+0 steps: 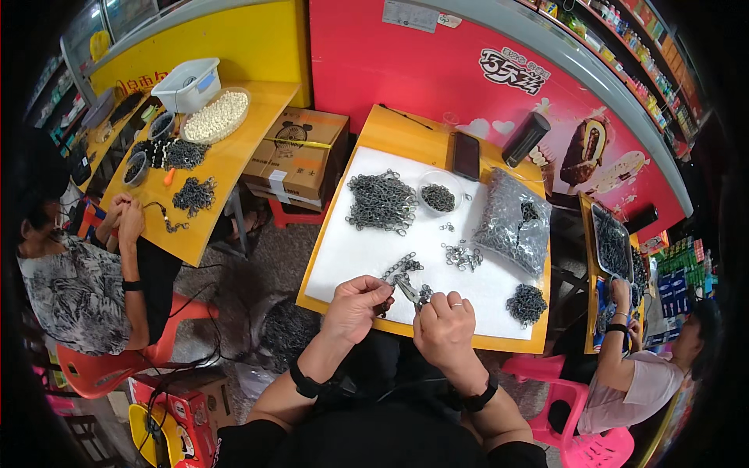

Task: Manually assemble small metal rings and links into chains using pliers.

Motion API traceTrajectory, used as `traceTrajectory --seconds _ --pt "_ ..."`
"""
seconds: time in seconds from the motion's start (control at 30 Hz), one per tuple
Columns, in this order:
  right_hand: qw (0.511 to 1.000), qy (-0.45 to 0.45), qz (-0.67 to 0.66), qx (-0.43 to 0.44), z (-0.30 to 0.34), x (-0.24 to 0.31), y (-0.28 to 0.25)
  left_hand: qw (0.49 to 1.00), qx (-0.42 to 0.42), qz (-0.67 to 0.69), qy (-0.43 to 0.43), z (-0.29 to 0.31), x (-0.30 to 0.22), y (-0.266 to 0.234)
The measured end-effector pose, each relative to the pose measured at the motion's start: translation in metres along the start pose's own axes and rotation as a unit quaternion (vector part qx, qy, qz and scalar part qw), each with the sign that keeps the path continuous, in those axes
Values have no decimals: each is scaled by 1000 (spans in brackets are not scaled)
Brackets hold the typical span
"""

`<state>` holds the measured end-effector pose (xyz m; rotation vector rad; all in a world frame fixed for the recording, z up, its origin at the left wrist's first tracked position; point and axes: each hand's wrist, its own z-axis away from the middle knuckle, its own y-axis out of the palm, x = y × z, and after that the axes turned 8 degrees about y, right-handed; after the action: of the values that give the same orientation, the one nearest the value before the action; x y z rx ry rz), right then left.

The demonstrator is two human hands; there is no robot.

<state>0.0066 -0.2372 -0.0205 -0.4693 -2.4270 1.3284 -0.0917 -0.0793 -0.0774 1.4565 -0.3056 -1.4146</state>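
Note:
Near the front edge of the table, my left hand [355, 308] pinches a short length of dark metal chain [402, 265] between thumb and fingers. The chain trails onto the white sheet [355, 269]. My right hand [448, 331] is wrapped around a pair of pliers [406, 288], whose jaws reach to the left fingertips; the exact link there is too small to make out. Beyond my hands lie a large heap of chain [381, 201], a clear tub of small rings [438, 196] and loose links [462, 256]. A heap of dark rings [527, 304] sits at the right.
A clear bag of dark links [511, 224], a phone [466, 156] and a black cylinder [527, 139] stand toward the back right. Co-workers sit at the left table [257, 117] and right table [591, 234]. Left of my table, a cardboard box [300, 148] rests on a red stool.

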Motion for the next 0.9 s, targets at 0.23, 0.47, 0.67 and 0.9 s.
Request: traceTrajectory --seconds 0.23,0.47,0.67,0.9 --pt "999 -24 34 -9 0 -3 -6 999 -8 33 -10 2 6 7" --pt "998 -31 39 -23 -3 -7 -9 1000 -20 13 8 6 5 15" --pt "997 -48 45 -30 -4 -7 -10 999 -23 36 6 6 5 14" --pt "995 -73 64 -36 -5 -9 -10 997 -25 68 -16 11 4 18"
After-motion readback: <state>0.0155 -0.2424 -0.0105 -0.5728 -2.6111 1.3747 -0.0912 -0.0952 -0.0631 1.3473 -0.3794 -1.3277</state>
